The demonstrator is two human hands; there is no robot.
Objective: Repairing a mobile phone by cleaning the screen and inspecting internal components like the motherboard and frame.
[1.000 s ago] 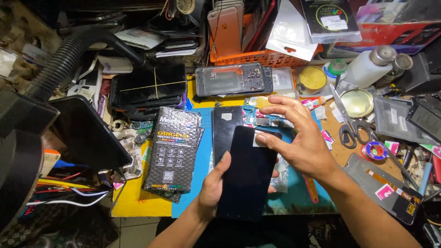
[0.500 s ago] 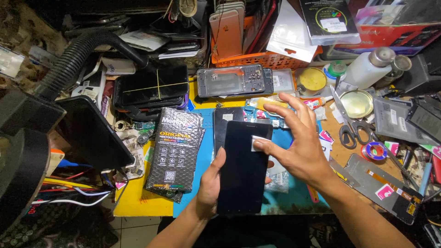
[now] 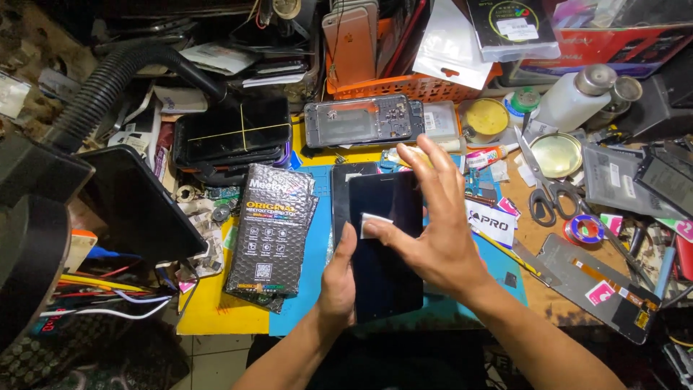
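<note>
Orange basket holds phones; hands' grip on black screen.

blk screen panel, wht wipe, blue mat
</note>
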